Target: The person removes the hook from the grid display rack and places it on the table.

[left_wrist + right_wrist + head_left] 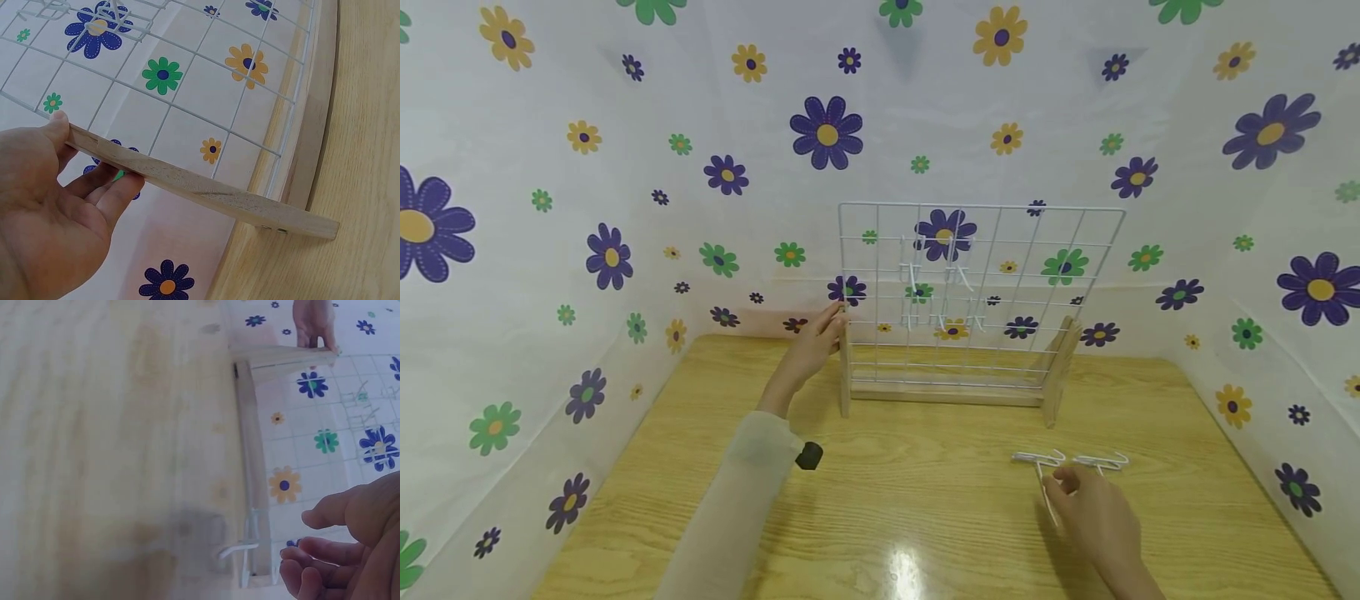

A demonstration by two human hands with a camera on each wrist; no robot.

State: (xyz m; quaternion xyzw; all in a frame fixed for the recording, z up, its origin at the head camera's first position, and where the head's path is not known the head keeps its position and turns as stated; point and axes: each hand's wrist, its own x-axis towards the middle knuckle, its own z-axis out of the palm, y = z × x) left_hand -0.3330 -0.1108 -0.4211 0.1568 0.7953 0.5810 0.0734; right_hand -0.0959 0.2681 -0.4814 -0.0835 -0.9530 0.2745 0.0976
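Our left hand (811, 346) grips the near-side wooden upright (187, 177) of the stand, thumb on one side of its top end and fingers on the other, as we see from the left wrist. Directly right of that hand, our white wire grid (981, 207) stands in the wooden frame, its bottom bar (947, 398) low down to the hand's right and the other upright (1057, 379) well apart from it on the far end. Further right of the same hand, several white hooks hang on the wires, around the middle of the grid.

Our right hand (1096, 510) is low over the table (880, 500), its thumb and fingers apart, the fingers loosely bent with nothing seen between them. Just beyond its fingertips and to their left lies one white hook (1037, 457), its long rod running back beside the thumb; from the head view alone we cannot tell whether they touch. Beyond the knuckles, near that first one, we see a second hook (1101, 462). Behind our left hand is a white flowered cloth (760, 242), and below that hand a pale sleeve (722, 517) covers the forearm.
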